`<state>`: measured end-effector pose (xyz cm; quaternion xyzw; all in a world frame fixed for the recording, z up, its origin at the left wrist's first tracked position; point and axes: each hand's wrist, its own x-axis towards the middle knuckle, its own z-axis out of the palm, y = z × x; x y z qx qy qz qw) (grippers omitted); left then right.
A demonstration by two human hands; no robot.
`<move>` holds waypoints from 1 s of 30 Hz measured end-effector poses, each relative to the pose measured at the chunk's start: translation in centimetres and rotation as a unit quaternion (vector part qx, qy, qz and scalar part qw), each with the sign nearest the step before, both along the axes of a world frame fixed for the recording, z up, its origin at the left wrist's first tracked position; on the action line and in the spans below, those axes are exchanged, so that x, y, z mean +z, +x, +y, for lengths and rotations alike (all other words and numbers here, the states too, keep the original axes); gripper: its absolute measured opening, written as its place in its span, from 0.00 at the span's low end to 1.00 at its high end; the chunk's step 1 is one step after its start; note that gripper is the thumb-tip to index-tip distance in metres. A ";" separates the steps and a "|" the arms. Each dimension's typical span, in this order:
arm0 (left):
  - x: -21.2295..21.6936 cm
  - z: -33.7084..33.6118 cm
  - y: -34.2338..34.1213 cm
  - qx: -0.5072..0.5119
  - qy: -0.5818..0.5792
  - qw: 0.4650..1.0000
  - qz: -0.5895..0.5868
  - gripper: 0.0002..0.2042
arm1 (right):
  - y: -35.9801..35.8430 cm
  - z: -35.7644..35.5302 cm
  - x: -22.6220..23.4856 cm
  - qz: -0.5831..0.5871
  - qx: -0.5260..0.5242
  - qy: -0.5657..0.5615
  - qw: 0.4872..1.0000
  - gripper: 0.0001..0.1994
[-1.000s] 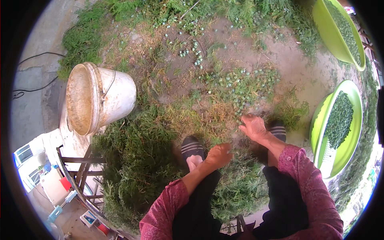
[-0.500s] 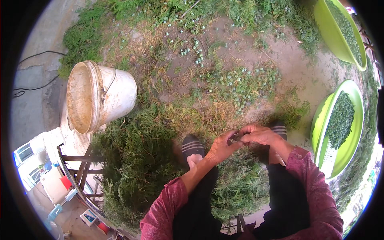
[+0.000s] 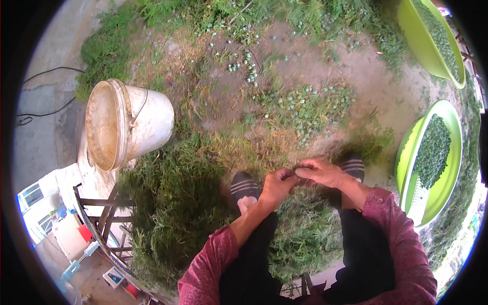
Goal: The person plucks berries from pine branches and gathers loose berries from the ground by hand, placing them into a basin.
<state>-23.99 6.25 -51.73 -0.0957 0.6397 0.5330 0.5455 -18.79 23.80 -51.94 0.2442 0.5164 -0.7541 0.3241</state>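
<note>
My left hand [image 3: 278,187] and my right hand [image 3: 322,173] meet in front of me, over the ground between my feet. Their thumbs and fingertips are pinched close together. Whatever is between them, if anything, is too small and hidden to name. Just beyond the hands, the ground carries dry yellowish sprigs and scattered small pale-green cones [image 3: 310,109]. Below them, between my legs, lies a heap of green conifer sprigs [image 3: 305,239]. A larger, darker pile of conifer branches [image 3: 178,203] is beside my left leg.
A dirty white bucket [image 3: 150,119] lies on its side at the left. To the right, a lime-green basin [image 3: 450,190] holds many green cones, and another green basin [image 3: 419,35] stands farther back. Leafy branches [image 3: 325,18] line the far side. A black cable [image 3: 53,68] crosses the concrete.
My left hand's fingers have curled in more, and my right hand has shifted slightly left, its fingers now lying over the left fingertips. The gap between the hands has narrowed.
</note>
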 end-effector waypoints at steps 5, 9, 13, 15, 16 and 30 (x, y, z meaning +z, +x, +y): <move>-1.2 -0.2 0.5 -0.102 -0.042 0.989 0.097 0.06 | 0.0 -0.5 -0.6 0.016 0.080 0.079 0.994 0.14; -1.5 -0.7 0.8 -0.240 -0.030 0.919 0.313 0.06 | 0.5 0.9 -0.9 -0.007 0.108 0.035 0.993 0.11; -2.3 -1.8 1.5 -0.400 -0.035 0.879 0.258 0.11 | 1.0 4.1 -2.3 -0.092 -0.088 -0.084 0.988 0.08; -2.1 -1.8 2.3 -0.378 0.003 0.872 0.312 0.17 | -0.2 4.7 -2.4 -0.096 -0.127 -0.062 0.985 0.07; -2.1 -1.8 2.4 -0.378 0.002 0.872 0.312 0.17 | -1.3 4.7 -2.6 -0.041 -0.084 0.045 0.995 0.08; -1.5 -1.2 1.9 -0.356 -0.008 0.904 0.237 0.19 | -1.0 5.2 -6.5 0.139 0.047 0.302 0.942 0.06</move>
